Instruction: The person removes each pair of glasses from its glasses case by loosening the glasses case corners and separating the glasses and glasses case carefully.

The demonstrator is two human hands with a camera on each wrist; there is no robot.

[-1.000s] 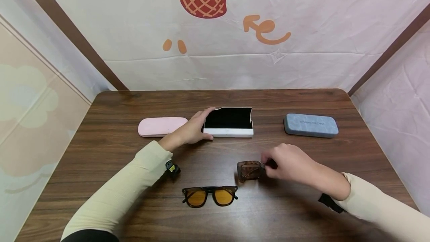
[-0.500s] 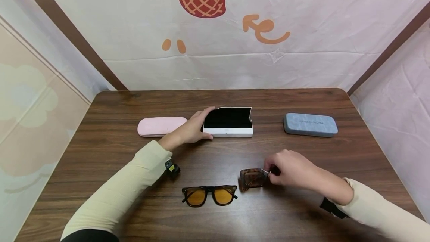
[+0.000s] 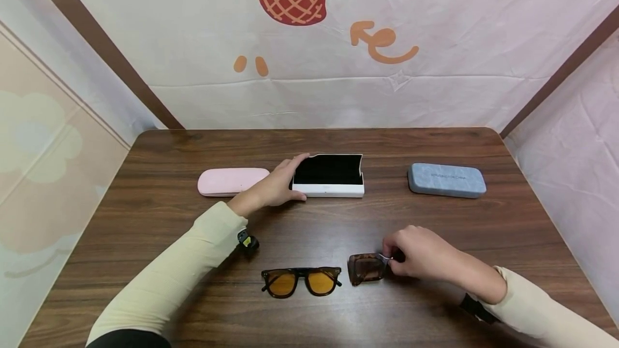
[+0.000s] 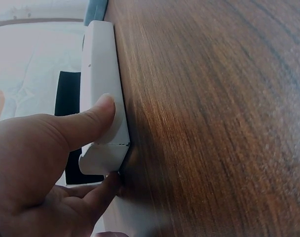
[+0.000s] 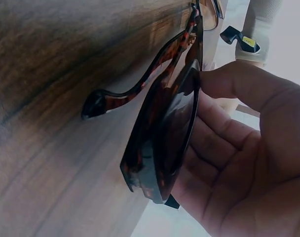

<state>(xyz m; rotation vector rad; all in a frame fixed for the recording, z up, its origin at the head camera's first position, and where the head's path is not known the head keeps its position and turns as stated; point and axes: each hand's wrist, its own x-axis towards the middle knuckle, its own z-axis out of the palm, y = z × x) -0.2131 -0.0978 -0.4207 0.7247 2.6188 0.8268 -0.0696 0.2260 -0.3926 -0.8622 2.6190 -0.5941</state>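
Observation:
My left hand [image 3: 275,186] grips the left end of a white glasses case [image 3: 333,191], thumb on its front wall and fingers round the end and back. The case stands with its lid up, showing a black lining. In the left wrist view the thumb [image 4: 98,118] presses the white front. Tortoiseshell sunglasses [image 3: 366,269] with dark square lenses are pinched at one side by my right hand [image 3: 420,254], low over the table. One curved temple [image 5: 123,101] sticks out from them in the right wrist view. Black-framed glasses with amber lenses [image 3: 302,282] lie just left of them.
A pink glasses case [image 3: 229,181] lies closed behind my left wrist, partly covered by it. Further right is a closed blue glasses case [image 3: 447,180]. The wooden table [image 3: 193,146] ends at a printed cloth backdrop [image 3: 300,101].
My right hand has brought the tortoiseshell sunglasses nearer to me and slightly right, level with the amber-lens glasses. The left hand and white case have stayed put.

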